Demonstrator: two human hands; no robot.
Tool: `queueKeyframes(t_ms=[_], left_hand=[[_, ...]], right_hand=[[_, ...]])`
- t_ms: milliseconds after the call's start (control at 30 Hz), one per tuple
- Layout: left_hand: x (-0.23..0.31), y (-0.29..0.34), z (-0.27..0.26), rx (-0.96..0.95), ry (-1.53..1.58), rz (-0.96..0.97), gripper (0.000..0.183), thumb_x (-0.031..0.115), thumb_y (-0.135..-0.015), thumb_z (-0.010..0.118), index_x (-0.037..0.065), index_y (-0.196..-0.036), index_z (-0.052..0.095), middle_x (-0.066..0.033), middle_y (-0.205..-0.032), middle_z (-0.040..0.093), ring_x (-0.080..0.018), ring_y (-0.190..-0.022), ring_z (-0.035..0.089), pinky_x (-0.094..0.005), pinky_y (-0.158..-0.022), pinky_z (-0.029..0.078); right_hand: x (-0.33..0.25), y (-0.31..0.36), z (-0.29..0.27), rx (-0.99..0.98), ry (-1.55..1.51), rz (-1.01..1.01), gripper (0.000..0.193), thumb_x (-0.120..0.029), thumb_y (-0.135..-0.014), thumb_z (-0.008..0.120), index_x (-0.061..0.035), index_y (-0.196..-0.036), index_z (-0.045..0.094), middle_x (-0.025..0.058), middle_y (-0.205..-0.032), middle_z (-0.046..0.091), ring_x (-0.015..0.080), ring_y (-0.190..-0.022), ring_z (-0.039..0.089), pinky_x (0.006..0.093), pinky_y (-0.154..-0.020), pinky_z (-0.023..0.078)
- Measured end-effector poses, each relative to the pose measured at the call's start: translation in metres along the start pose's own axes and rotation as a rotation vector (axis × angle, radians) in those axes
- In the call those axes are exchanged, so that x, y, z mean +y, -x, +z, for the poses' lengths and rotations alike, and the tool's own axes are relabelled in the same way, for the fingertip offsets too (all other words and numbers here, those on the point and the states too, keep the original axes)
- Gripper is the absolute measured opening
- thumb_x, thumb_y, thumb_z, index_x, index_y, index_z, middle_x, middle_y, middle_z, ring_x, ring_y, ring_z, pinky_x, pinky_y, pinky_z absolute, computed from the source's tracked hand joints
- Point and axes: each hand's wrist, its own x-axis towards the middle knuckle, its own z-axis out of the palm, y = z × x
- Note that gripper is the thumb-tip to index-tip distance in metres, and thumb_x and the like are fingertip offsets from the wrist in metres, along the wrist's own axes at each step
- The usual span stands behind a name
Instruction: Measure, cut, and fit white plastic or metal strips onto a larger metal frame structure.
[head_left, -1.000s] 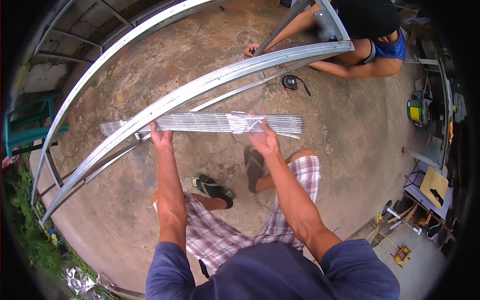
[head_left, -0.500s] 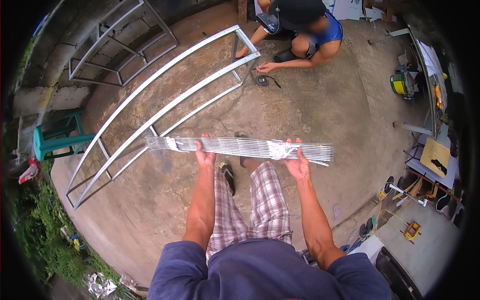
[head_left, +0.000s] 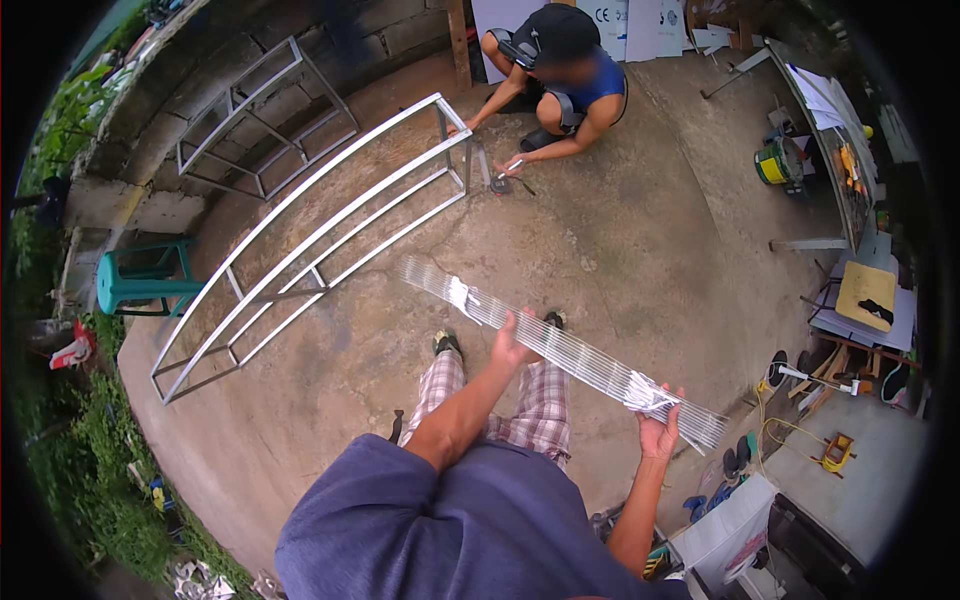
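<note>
A long, flat bundle of thin silvery strips (head_left: 585,355), wrapped near each end with white ties, slants down to the right in front of me; I cannot make out its exact kind. My left hand (head_left: 512,342) is closed on its near edge, left of the middle. My right hand (head_left: 659,432) grips it near the right end, beside the white tie (head_left: 645,392). The far left end sticks out past my left hand over the concrete floor.
A curved metal frame (head_left: 310,238) lies at the left, with a smaller frame (head_left: 270,115) by the block wall. Another person (head_left: 590,95) crouches at its far end near a tape measure (head_left: 500,185). A green stool (head_left: 150,280) stands left; a cluttered table (head_left: 850,170) stands right.
The bundle has swung from nearly level to a slant, its right end lower and nearer. Both hands have moved right with it. My body has turned to the right.
</note>
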Motion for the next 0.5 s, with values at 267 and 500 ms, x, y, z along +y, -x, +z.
queueKeyframes(t_ms=[267,500], left_hand=[[-0.145,-0.046,0.031,0.004,-0.319,-0.243,0.046,0.03,-0.09,0.064,0.0,-0.123,0.051,-0.0145,-0.118,0.06,-0.0326,-0.113,0.056,-0.0538,-0.102,0.043],[-0.284,-0.093,0.091,0.029,-0.537,-0.369,0.046,0.028,-0.091,0.064,0.004,-0.126,0.047,-0.0136,-0.119,0.059,-0.0321,-0.116,0.054,-0.0519,-0.104,0.041]], right_hand=[[-0.073,0.04,-0.058,0.203,-0.157,-0.273,0.057,-0.029,-0.09,0.065,-0.0226,-0.141,0.041,0.0085,-0.137,0.051,0.0326,-0.129,0.044,0.0589,-0.102,0.037],[-0.117,0.036,-0.114,0.317,-0.355,-0.484,0.051,-0.028,-0.094,0.06,-0.0251,-0.141,0.041,0.0077,-0.139,0.05,0.0323,-0.131,0.042,0.0614,-0.103,0.033]])
